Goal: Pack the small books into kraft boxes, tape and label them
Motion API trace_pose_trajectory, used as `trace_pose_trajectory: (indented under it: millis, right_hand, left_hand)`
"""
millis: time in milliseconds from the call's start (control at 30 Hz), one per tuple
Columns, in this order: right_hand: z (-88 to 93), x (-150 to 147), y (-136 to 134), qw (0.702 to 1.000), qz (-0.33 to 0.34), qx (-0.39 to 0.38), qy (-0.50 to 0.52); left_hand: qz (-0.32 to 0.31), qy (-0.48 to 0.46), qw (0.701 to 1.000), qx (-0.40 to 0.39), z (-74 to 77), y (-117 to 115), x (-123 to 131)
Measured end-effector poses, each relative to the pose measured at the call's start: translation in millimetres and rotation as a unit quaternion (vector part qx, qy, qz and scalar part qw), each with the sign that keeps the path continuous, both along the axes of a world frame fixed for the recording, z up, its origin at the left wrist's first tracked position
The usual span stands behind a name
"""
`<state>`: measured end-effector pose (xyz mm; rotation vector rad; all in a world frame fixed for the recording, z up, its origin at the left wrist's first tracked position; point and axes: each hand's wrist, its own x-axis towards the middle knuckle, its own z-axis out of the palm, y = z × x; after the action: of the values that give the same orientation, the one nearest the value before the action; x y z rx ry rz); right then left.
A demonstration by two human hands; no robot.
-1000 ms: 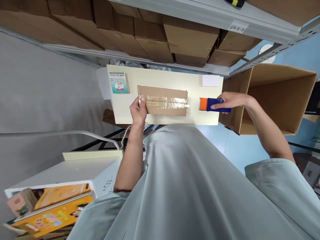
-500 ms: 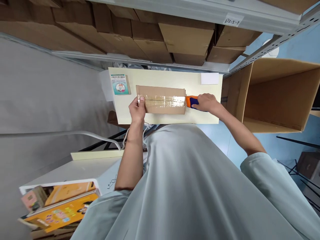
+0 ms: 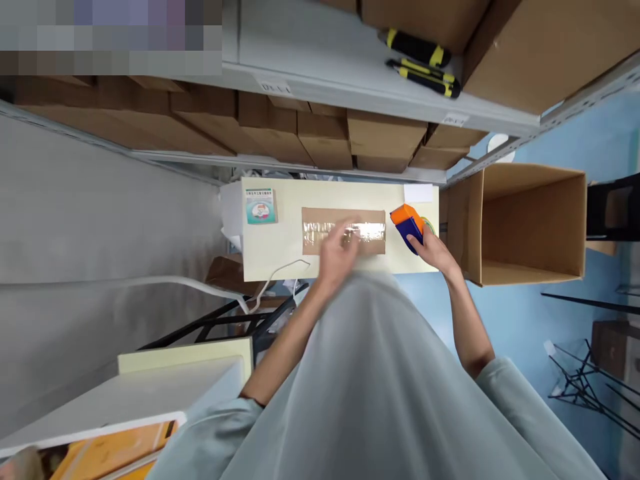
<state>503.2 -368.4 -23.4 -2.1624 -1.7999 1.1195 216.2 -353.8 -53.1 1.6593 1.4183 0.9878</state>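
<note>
Taping: far along, by my reckoning. A shiny tape strip (image 3: 370, 232) runs lengthwise over the upper face of the carton (image 3: 325, 215), from one short end to the other (its middle is partly hidden behind my left hand (image 3: 337, 259)).

Carton: flat on the desk (image 3: 285, 200), about midway along, long side across my front.

Right hand (image 3: 431, 250): fingers wrapped round the tape dispenser (image 3: 407, 225), orange and dark blue, which sits tilted just past the carton's right end, apart from it. I see no tape stretched between the two, so I take the strip to be cut.

Left-hand fingers: over the middle of the carton, blurred. They look bent; I cannot tell whether they touch the tape or how closed they are.

Unsettled: whether the strip is pressed flat all along, and whether its ends are folded over. The underside is out of sight, so I cannot judge what is left there.

Desk edges: booklet (image 3: 260, 207) at the far left corner, white card (image 3: 419, 193) at the far right, both apart from the carton.
</note>
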Motion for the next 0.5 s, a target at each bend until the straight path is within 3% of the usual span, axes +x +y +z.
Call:
trace_pose_trajectory:
  millis: [67, 167, 333, 500]
  right_hand:
    - [23.4, -9.4, 5.4, 0.999, -0.002, 0.042, 0.030]
    - [56.5, -33.0, 29.7, 0.990, 0.022, 0.130, 0.053]
    - [94.6, -74.5, 92.9, 0.942, 0.120, 0.312, 0.035]
    - [124.9, -101.3, 134.6, 0.906, 0.204, 0.369, -0.028]
  left_hand:
    - [-0.090, -0.029, 0.995, 0.019, 24.4, -1.3, 20.6]
    - [-0.128, -0.056, 0.985, 0.099, 54.0, 7.9, 33.7]
    - [-0.067, -0.041, 0.969, 0.233, 86.6, 40.9, 19.1]
    - [-0.016, -0.007, 0.961, 0.276, 104.9, 59.6, -3.1]
